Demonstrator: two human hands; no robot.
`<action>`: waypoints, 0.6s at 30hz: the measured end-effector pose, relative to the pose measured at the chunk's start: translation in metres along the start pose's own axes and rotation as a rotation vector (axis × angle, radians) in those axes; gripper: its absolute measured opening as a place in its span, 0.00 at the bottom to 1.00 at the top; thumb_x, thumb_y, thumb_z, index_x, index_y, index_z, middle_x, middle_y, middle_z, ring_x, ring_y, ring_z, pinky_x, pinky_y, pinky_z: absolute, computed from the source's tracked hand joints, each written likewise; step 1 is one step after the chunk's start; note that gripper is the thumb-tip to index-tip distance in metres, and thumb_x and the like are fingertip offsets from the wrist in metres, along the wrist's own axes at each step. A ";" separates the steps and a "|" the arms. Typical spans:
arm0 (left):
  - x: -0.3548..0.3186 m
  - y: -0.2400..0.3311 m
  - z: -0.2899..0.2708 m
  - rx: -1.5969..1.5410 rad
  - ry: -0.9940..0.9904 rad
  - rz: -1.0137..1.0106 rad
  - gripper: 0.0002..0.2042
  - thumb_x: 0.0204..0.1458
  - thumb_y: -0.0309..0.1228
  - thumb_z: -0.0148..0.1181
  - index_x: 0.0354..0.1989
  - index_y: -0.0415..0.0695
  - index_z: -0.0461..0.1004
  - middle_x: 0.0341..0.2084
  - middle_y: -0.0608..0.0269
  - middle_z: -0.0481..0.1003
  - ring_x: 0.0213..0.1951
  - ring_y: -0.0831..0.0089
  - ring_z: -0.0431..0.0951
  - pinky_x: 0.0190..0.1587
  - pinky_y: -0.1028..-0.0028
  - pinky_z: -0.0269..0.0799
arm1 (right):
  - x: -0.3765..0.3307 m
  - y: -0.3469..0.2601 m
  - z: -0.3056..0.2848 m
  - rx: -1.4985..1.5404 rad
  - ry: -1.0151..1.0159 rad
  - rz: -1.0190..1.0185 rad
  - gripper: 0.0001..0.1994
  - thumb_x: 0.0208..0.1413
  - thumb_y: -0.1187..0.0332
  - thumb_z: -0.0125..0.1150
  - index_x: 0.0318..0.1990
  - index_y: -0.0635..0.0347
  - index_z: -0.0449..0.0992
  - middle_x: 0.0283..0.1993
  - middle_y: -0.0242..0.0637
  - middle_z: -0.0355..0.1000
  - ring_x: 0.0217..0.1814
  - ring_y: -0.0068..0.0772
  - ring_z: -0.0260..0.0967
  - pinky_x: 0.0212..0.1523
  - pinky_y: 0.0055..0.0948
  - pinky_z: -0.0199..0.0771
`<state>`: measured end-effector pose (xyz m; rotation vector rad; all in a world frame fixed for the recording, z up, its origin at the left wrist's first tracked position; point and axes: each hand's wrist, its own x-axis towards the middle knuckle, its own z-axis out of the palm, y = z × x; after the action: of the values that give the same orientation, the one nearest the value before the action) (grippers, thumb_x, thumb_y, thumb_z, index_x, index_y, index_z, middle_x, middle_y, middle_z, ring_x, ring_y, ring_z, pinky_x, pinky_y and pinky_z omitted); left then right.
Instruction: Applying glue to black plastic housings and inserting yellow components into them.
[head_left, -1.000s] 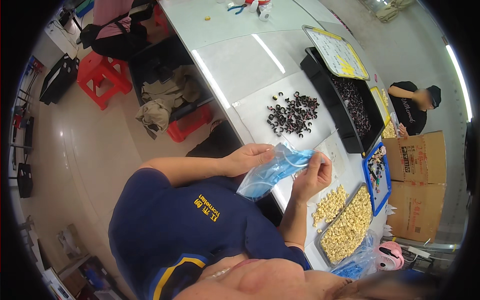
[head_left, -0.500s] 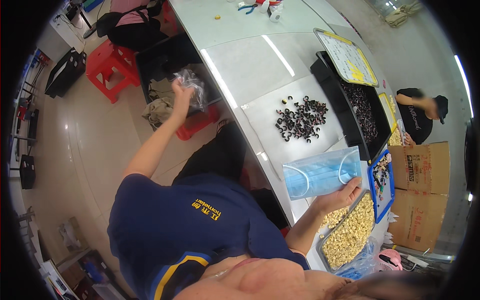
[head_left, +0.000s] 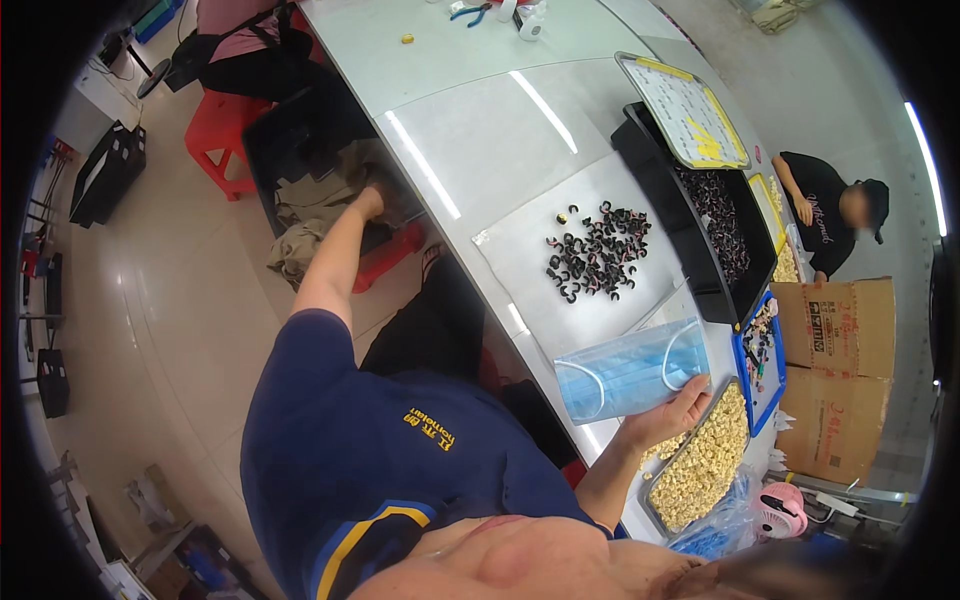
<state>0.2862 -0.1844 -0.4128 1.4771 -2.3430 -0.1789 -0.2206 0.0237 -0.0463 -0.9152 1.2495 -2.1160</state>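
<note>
Right hand (head_left: 668,415): fingers pinch lower right corner of flat blue pleated face mask (head_left: 630,370), lying on the white table (head_left: 500,130). Left hand (head_left: 368,203) reaches into dark bin (head_left: 290,150) beside the table; finger state cannot be told. Black clips (head_left: 598,262) beyond mask.

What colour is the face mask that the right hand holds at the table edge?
Light blue, with white ear loops; the face mask shows best in the head view, held by the right hand.

Head camera: one wide fisheye view, looking steeply down over the wearer's chest, taking in the long white table (head_left: 480,130) close ahead and the floor (head_left: 170,330) leftward.
</note>
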 end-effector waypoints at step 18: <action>-0.047 0.005 -0.004 -0.250 -0.358 -0.676 0.11 0.43 0.30 0.55 0.35 0.38 0.75 0.38 0.44 0.74 0.40 0.53 0.75 0.42 0.63 0.72 | 0.005 0.016 0.017 0.037 -0.143 0.159 0.03 0.58 0.72 0.51 0.34 0.60 0.69 0.30 0.26 0.67 0.31 0.13 0.61 0.34 0.14 0.62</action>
<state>0.3022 -0.1397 -0.4187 2.1766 -1.8570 -0.9357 -0.2093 0.0036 -0.0528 -0.9032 1.1669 -1.9097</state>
